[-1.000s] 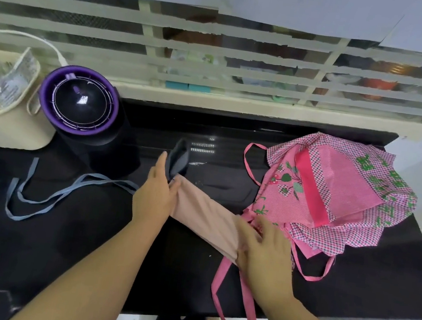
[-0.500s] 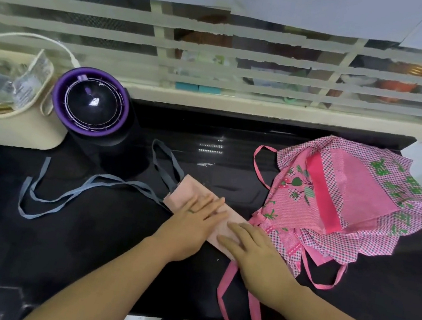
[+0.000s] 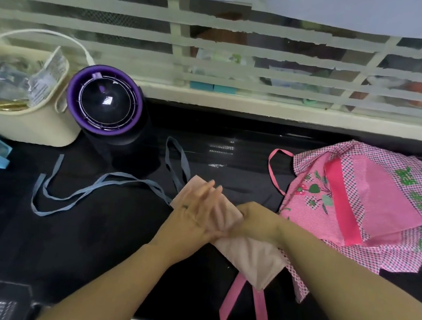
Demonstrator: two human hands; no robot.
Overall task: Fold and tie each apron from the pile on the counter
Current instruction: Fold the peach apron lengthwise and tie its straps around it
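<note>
1. Peach apron (image 3: 253, 258), folded into a narrow strip, lies on the black table (image 3: 83, 250) at the front middle. Its long axis runs from 10 o'clock to 4 o'clock.
2. Its grey straps (image 3: 109, 180) trail from the 10 o'clock end out toward 9 o'clock, loose on the table.
3. Left hand (image 3: 191, 216) lies flat on the 10 o'clock half, fingers straight and pointing to 1 o'clock. It is the hand nearer the straps.
4. Right hand (image 3: 253, 218) sits mid-strip with knuckles bent. It seems to grip the far edge, though the fingertips are hidden.
5. At 3 o'clock, touching the strip's 4 o'clock end, waits the pile of pink aprons (image 3: 361, 202).
6. Tying likely means reaching toward 9 o'clock for the straps.
</note>
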